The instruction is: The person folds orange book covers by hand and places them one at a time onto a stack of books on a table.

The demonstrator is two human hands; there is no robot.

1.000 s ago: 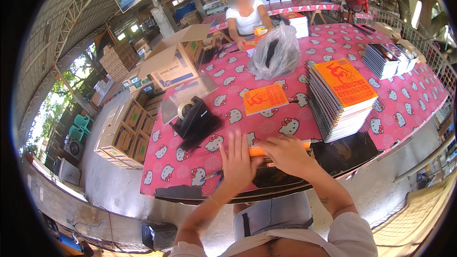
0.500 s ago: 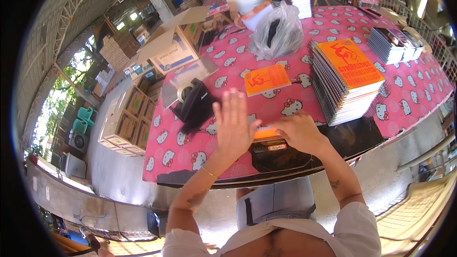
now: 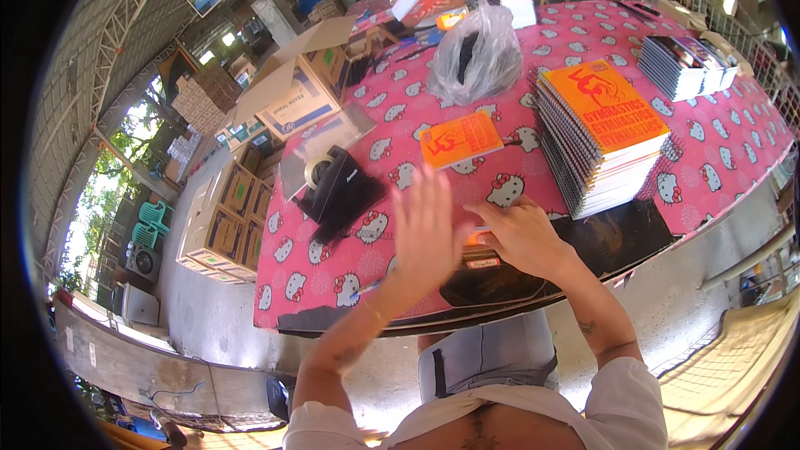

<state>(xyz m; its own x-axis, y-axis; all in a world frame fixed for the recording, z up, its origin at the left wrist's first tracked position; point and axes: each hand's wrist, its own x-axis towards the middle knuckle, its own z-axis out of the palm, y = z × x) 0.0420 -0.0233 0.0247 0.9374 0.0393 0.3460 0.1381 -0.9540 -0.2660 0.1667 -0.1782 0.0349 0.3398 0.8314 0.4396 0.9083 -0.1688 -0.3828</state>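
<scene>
While the person's left hand point(image 3: 429, 229) is lifted off the table with the palm flat and all fingers spread, holding nothing, the right hand point(image 3: 521, 233) lies lower, just beside it, pressed down on an orange notebook point(image 3: 479, 239) whose edge peeks out between the two hands. Whether the right fingers are curled round the notebook or only resting flat on it I cannot tell, since the back of the hand hides them. That notebook sits on a dark plastic sheet point(image 3: 617, 237) at the near edge of the table, directly under the right hand and against the thumb side of the left.

Just beyond the left fingertips, a single orange notebook point(image 3: 461, 139) lies flat on the pink patterned tablecloth point(image 3: 717, 158). Beyond the right hand and a little to its outer side stands a tall stack of spiral notebooks point(image 3: 600, 137) with an orange cover on top, close to the knuckles but not touching. To the outer side of the left hand, well apart, a black tape dispenser point(image 3: 333, 187) rests on the cloth with a clear sheet beside it. Farther off, past the single notebook, a bunched clear plastic bag point(image 3: 479, 54) sits on the table, and an open cardboard box point(image 3: 292, 92) stands at the far left corner. Another person sits at the far end of the table.
</scene>
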